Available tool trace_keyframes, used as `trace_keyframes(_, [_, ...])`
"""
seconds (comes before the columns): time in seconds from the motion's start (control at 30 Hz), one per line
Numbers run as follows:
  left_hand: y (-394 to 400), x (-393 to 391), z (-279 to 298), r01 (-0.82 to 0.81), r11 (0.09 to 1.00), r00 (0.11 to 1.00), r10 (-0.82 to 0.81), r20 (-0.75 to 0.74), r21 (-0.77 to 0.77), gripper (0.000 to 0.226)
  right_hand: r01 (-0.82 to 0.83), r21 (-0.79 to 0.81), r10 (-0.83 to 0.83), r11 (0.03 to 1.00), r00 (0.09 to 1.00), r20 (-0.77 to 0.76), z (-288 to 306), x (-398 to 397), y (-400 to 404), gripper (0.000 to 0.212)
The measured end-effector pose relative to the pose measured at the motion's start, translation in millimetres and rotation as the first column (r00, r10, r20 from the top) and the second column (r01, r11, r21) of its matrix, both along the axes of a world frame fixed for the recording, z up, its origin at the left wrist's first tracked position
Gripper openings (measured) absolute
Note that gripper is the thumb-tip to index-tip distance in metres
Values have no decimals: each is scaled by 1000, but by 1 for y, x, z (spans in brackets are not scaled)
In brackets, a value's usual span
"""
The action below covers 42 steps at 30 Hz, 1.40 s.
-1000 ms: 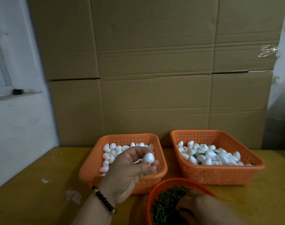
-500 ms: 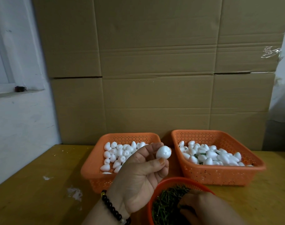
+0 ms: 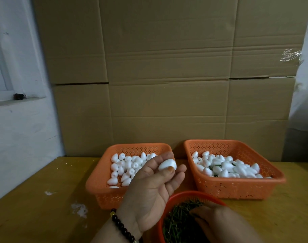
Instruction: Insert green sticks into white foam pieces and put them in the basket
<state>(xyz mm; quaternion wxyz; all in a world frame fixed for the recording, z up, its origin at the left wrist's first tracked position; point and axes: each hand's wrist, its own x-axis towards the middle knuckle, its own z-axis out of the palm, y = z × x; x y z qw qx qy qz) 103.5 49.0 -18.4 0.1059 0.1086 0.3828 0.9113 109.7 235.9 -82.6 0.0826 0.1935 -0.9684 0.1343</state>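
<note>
Two orange baskets [image 3: 132, 174] on wooden table [image 3: 35, 207]

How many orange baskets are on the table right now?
3: left basket holding plain foam pieces, right basket holding foam pieces with sticks, and a round basket of green sticks nearest, partly cut off.

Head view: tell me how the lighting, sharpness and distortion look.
Head view: dim, warm light with no strong glare except on the clear tape; wide-angle bend bows the cardboard wall; the left hand with its foam piece is fairly sharp; the right hand at the bottom edge is shadowed and soft.
</note>
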Motion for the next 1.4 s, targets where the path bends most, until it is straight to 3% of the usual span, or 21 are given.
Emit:
trace_keyframes(0.17, [2,-2,-4,-85,996,996,85,-25,-19,45,-1,-11,1,1000,1000,-10,-1,-1,0,39])
trace_keyframes(0.33, [2,-5,-10,-145,987,985,137,-102,-73,34,3,-29,-4,1000,1000,-27,2,2,-1,40])
trace_keyframes(0.47, [3,-5,-12,-177,968,976,149,-157,-180,34,0,-35,-1,999,999,-32,5,5,-1,41])
trace_keyframes(0.67, [6,0,-16,-316,858,923,178,-341,-406,40,-24,-44,21,999,997,-71,7,8,-2,39])
trace_keyframes(0.83, [12,6,-14,-391,809,886,201,-418,-439,36,-7,-58,1,998,996,-94,7,8,-4,40])
trace_keyframes(0.93, [14,7,-13,-309,866,919,165,-359,-393,35,-1,-28,-2,1000,994,-105,6,8,-6,38])
trace_keyframes(1.07, [15,9,-10,-78,972,983,38,-179,-223,37,54,-44,-60,998,987,-147,4,8,-3,38])
trace_keyframes(1.23, [13,9,-11,65,989,993,-77,-88,-135,43,-28,-97,10,995,983,-184,-2,6,-2,41])
trace_keyframes(1.4, [12,7,-12,121,992,993,-122,-8,-45,34,-52,-106,31,993,980,-194,7,9,-3,47])
